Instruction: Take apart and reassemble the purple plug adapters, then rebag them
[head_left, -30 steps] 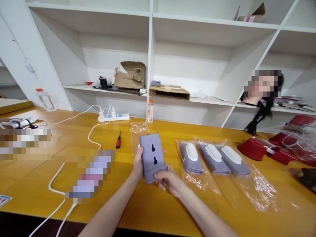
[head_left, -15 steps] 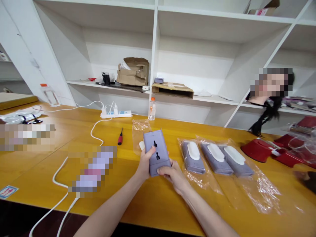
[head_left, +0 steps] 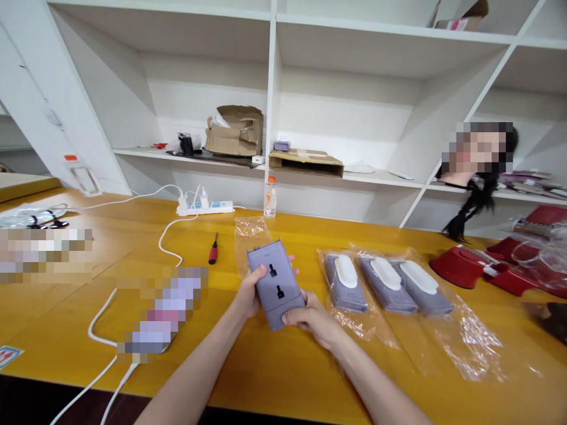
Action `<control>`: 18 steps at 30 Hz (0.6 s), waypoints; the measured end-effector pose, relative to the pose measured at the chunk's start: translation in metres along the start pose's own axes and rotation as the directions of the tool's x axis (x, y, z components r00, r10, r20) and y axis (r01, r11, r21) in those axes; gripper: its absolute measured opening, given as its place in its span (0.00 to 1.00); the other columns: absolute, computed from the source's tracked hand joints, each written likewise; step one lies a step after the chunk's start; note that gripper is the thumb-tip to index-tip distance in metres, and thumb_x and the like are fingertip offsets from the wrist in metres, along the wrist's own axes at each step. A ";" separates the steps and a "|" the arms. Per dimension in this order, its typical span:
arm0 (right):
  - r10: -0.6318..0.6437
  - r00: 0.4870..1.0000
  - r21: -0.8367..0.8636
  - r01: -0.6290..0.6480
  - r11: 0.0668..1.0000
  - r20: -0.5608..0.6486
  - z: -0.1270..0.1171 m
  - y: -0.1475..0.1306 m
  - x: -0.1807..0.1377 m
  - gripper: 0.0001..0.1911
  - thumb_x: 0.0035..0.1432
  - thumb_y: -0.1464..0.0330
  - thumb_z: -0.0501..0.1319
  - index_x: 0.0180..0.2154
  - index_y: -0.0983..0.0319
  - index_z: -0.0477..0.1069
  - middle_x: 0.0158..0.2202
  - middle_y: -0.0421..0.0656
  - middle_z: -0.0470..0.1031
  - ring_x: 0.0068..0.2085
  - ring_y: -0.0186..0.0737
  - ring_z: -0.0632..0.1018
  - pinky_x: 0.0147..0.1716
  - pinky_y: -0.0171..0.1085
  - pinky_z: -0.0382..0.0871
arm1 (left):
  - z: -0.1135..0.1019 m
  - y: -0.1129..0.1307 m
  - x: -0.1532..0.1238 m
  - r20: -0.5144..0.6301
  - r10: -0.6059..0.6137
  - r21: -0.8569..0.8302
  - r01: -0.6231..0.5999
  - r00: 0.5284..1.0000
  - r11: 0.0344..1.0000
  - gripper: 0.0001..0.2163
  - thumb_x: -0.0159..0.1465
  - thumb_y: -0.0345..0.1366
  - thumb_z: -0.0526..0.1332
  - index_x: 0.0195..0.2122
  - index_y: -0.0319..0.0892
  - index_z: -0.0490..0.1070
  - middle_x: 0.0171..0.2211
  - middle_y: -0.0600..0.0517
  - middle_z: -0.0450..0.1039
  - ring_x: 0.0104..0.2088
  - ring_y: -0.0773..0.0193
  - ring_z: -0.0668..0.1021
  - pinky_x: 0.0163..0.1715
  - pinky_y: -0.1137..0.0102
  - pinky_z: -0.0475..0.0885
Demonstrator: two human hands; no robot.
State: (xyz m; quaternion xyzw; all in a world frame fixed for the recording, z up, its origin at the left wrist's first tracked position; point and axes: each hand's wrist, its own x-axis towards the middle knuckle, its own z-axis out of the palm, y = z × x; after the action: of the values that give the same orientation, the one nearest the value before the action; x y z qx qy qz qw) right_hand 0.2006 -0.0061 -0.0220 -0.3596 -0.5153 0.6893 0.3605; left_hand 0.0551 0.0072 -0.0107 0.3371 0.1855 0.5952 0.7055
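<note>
Both my hands hold a purple-grey block-shaped device (head_left: 275, 284) with two dark slots on its face, a little above the yellow table (head_left: 274, 366). My left hand (head_left: 247, 294) grips its left side with the fingers wrapped behind. My right hand (head_left: 312, 319) pinches its lower right corner. An empty clear bag (head_left: 248, 233) lies just behind the device. To the right lie three bagged devices of the same colour with white parts on top (head_left: 385, 282).
A red-handled screwdriver (head_left: 213, 250), a white power strip (head_left: 204, 208) with cables, and a small bottle (head_left: 270, 198) lie further back. Red stands (head_left: 456, 267) sit at the right. White shelves (head_left: 274, 100) with cardboard boxes and a mannequin head (head_left: 476, 159) stand behind.
My left thumb has come off the device's face and the hand now grips its side. The device has tilted slightly to the left.
</note>
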 end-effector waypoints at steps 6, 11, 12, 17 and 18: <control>0.114 0.989 -0.074 -0.108 0.991 0.092 -0.009 0.014 0.005 0.15 0.34 0.72 0.67 0.29 0.66 0.68 0.20 0.38 0.71 0.16 0.28 0.67 0.13 0.28 0.53 | 0.003 -0.004 -0.003 0.028 0.047 0.129 -0.050 0.999 0.990 0.27 0.50 0.36 0.63 0.52 0.38 0.63 0.46 0.39 0.72 0.41 0.45 0.76 0.35 0.55 0.73; 0.065 0.993 -0.096 -0.055 0.994 0.097 -0.009 0.014 0.005 0.15 0.33 0.71 0.69 0.27 0.66 0.69 0.20 0.38 0.70 0.15 0.27 0.65 0.11 0.29 0.53 | 0.002 -0.012 -0.008 0.084 0.117 0.161 -0.130 0.990 0.978 0.25 0.50 0.37 0.64 0.51 0.40 0.65 0.45 0.41 0.73 0.41 0.48 0.76 0.37 0.58 0.73; 0.039 0.993 -0.108 -0.027 0.994 0.108 -0.009 0.013 0.005 0.14 0.33 0.71 0.69 0.26 0.67 0.69 0.19 0.37 0.69 0.15 0.26 0.64 0.11 0.28 0.52 | 0.001 -0.012 -0.009 0.104 0.127 0.160 -0.143 0.986 0.977 0.25 0.50 0.37 0.64 0.50 0.40 0.65 0.46 0.41 0.72 0.41 0.48 0.76 0.38 0.58 0.72; -0.024 0.995 -0.076 0.032 0.997 0.098 -0.005 0.007 0.000 0.17 0.31 0.69 0.71 0.27 0.65 0.70 0.18 0.34 0.67 0.16 0.24 0.60 0.13 0.28 0.48 | -0.001 -0.007 -0.011 0.158 0.116 0.136 -0.138 0.981 0.981 0.26 0.48 0.40 0.65 0.50 0.41 0.66 0.46 0.41 0.72 0.44 0.46 0.75 0.38 0.57 0.72; -0.019 0.996 -0.049 0.023 0.999 0.086 -0.004 0.006 -0.001 0.18 0.30 0.69 0.71 0.28 0.65 0.71 0.19 0.34 0.68 0.17 0.25 0.61 0.15 0.28 0.50 | -0.002 -0.005 -0.011 0.169 0.111 0.133 -0.135 0.979 0.982 0.27 0.48 0.39 0.66 0.50 0.41 0.66 0.46 0.41 0.72 0.44 0.46 0.75 0.38 0.57 0.72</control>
State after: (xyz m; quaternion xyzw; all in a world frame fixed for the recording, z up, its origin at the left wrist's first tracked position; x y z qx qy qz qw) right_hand 0.2033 -0.0064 -0.0286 -0.3333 -0.5510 0.6872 0.3362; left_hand 0.0554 -0.0029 -0.0170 0.4450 0.1493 0.5936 0.6537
